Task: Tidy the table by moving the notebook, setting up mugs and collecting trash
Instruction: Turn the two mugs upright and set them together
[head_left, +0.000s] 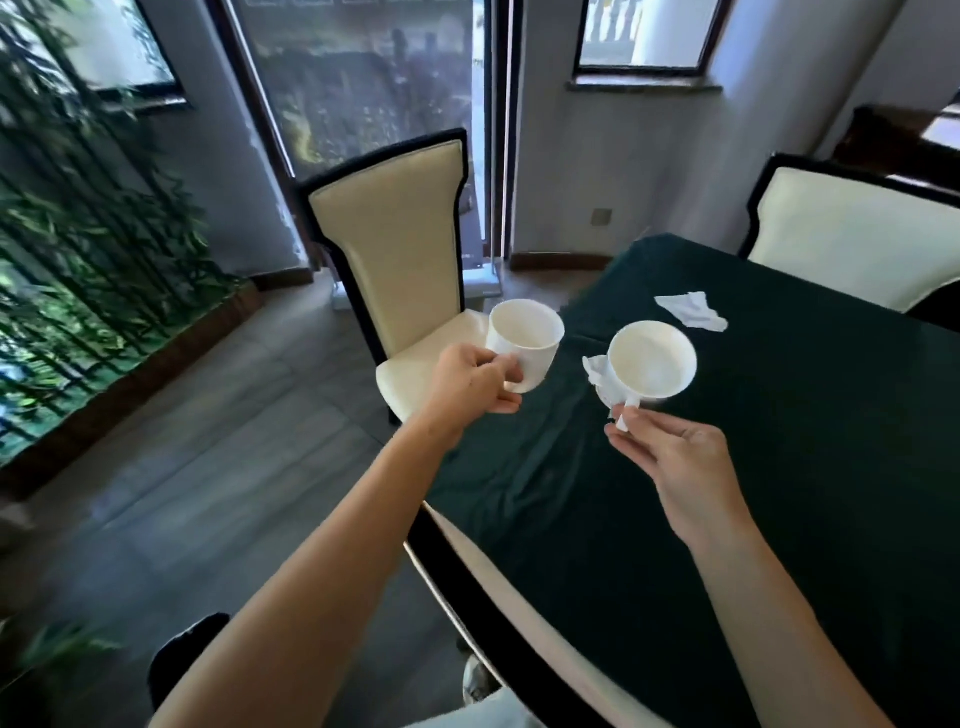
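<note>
2 glossy round mugs (524, 343), prob. ceramic

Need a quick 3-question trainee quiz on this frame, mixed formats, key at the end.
1. True or false: the left hand holds a white mug by its handle.
2. What lies on the green tablecloth beyond the right-hand mug? A) a notebook B) a crumpled white paper C) a spoon
3. Fill in: the right hand pinches its mug's ____.

Key
1. True.
2. B.
3. Handle; that mug is tipped with its opening toward the camera, and another scrap of white paper shows beside it.
</note>
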